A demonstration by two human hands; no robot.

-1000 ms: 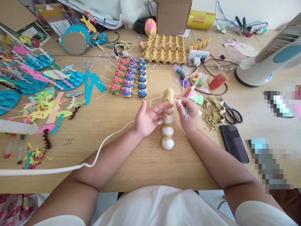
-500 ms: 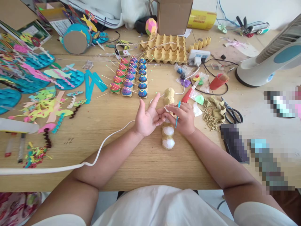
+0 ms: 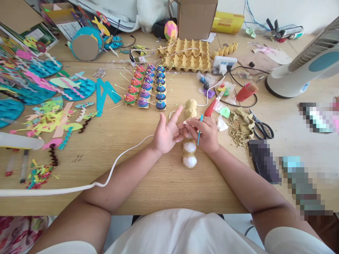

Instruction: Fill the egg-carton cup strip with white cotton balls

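Observation:
My left hand (image 3: 166,135) is palm up, with thumb and forefinger stretched apart and the other fingers bent towards my right hand. My right hand (image 3: 208,134) holds a thin blue modelling tool (image 3: 200,132) between its fingers. Its thumb and forefinger pinch a small white piece of clay (image 3: 185,122) against the left fingertips. Beneath both hands lies a strip of egg-carton cups (image 3: 191,107). White, clay-like domes (image 3: 189,161) cover its near cups, while the far end is bare. The cups in the middle are partly hidden.
Painted egg-carton caterpillars (image 3: 145,88) stand beyond my left hand. On the right are a red-handled cutter (image 3: 212,107), white clay (image 3: 221,123), scissors (image 3: 262,128), carton scraps (image 3: 239,127) and a fan (image 3: 296,67). A white cord (image 3: 116,162) crosses my left forearm. Paper cut-outs (image 3: 53,120) lie left.
The right fingertips and the small white piece have shifted very slightly left along the left fingertips. Otherwise both hands keep nearly the same pose, and the carton strip has stayed put.

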